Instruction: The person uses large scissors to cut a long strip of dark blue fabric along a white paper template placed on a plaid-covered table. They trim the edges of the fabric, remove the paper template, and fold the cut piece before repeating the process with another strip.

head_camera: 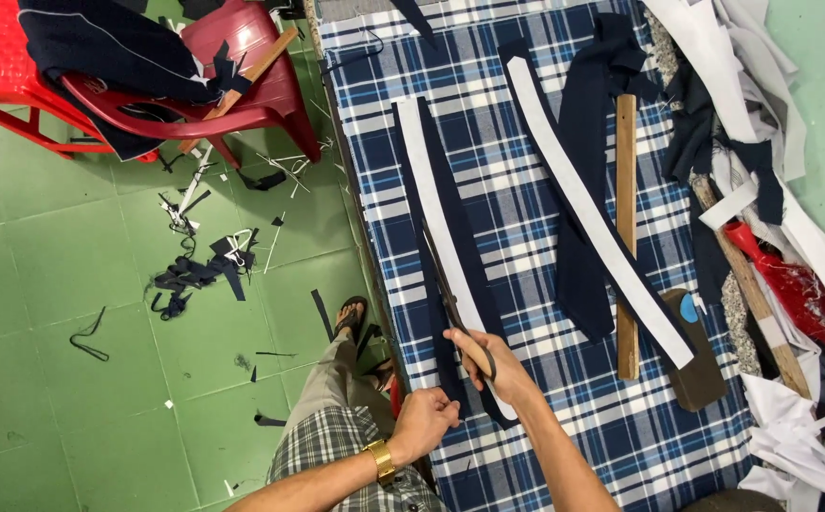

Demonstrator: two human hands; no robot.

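Note:
My right hand [491, 365] grips a pair of long scissors [443, 284] whose blades lie along the left edge of a white curved strip [434, 204]. That strip rests on a navy fabric strip [465, 251] on the plaid-covered table [526, 190]. My left hand [424, 423], with a gold watch on its wrist, pinches the near end of the navy fabric at the table's edge. A second white strip [588, 204] on navy fabric [581, 265] lies to the right.
A wooden ruler [627, 228] and a dark block [697, 365] lie on the table. White and navy offcuts pile at the right with a red tool [797, 289]. A red plastic chair [242, 71] with dark cloth stands on the green floor among scraps.

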